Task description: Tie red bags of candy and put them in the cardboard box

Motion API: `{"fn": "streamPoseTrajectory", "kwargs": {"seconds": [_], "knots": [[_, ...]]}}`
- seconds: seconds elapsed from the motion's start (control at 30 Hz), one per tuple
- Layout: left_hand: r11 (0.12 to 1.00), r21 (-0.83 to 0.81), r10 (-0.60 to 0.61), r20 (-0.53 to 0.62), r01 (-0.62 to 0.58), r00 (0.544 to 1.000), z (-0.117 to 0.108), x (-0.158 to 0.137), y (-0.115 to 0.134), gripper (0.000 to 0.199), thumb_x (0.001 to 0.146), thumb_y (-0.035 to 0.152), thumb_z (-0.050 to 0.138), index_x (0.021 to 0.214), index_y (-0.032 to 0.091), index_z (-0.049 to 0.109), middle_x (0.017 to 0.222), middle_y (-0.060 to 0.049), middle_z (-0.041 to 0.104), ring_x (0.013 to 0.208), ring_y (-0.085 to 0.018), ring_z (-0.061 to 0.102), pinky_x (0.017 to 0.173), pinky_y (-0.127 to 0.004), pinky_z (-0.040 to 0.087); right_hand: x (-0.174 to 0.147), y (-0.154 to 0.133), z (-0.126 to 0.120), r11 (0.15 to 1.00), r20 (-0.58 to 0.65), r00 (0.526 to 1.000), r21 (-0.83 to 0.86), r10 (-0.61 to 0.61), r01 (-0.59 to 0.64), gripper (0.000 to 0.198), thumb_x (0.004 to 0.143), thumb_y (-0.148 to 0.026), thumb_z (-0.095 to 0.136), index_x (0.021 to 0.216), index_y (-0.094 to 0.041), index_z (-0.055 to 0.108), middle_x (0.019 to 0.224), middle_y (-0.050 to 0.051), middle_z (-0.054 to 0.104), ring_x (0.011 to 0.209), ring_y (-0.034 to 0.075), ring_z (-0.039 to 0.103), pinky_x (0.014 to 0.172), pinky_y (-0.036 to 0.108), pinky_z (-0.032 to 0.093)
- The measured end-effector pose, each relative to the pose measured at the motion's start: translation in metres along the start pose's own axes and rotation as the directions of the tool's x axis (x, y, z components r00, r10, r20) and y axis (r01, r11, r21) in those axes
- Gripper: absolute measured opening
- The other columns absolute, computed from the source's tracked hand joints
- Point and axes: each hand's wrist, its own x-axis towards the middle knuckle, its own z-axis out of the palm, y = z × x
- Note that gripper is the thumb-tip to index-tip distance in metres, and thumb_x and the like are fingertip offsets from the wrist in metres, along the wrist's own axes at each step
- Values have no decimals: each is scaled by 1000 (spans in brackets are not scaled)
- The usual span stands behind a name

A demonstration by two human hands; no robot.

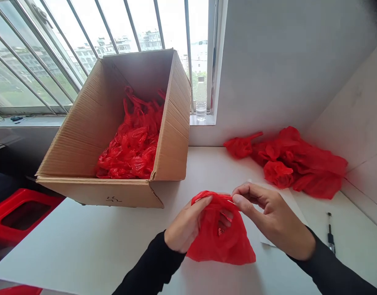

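A thin, see-through red bag (220, 241) hangs over the white table between my two hands. My left hand (191, 223) grips its gathered top edge, thumb on the outside, with some fingers showing through the red material. At the right end of that edge, my right hand (265, 211) pinches the rim between thumb and forefinger. Something small with a pale pattern shows in the middle of the bag, too small to name. Partly beneath my right hand lies a white sheet of paper (294, 205).
A large open cardboard box (172, 123) stands at the left, holding many red plastic bags (133, 143). More red bags (301, 164) are heaped by the back wall. A pen (330, 235) lies at the right. On the windowsill stands a clear bottle (201, 100); a red stool (19, 217) is beside the table (93, 246).
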Motion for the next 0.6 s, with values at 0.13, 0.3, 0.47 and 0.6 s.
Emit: {"fn": "streamPoseTrajectory", "kwargs": {"seconds": [0.13, 0.3, 0.47, 0.6], "knots": [[996, 0, 87, -26, -87, 996, 0, 4, -3, 28, 84, 31, 71, 106, 15, 65, 94, -7, 67, 86, -17, 63, 81, -28, 48, -9, 6, 7, 989, 79, 992, -98, -103, 111, 12, 95, -30, 55, 85, -26, 62, 81, -4, 61, 77, 13, 56, 74, 29, 43], [973, 158, 173, -30, -167, 984, -3, 6, -12, 31, 72, 20, 83, 82, 16, 54, 77, 3, 58, 66, -6, 49, 64, -18, 41, -6, 16, 11, 977, 60, 987, -140, -152, 159, 10, 95, -34, 57, 92, -28, 64, 100, -1, 62, 101, 18, 57, 90, 33, 43], [919, 350, 188, 17, -182, 982, -6, 0, -15, 18, 81, 14, 66, 83, 17, 49, 68, 6, 48, 60, -5, 36, 57, -18, 34, 11, 31, 15, 992, 150, 984, 91, -98, 85, 34, 104, -44, 36, 130, -32, 54, 117, 2, 63, 111, 19, 59, 99, 38, 44], [650, 695, 383, 51, -308, 922, -13, -5, -21, 26, 77, -4, 47, 84, 20, 46, 67, 7, 47, 59, -7, 39, 55, -19, 36, 20, 39, 23, 995, 204, 979, 102, -21, 0, 36, 103, -45, 38, 116, -24, 64, 85, 2, 64, 86, 20, 61, 82, 37, 49]]}}
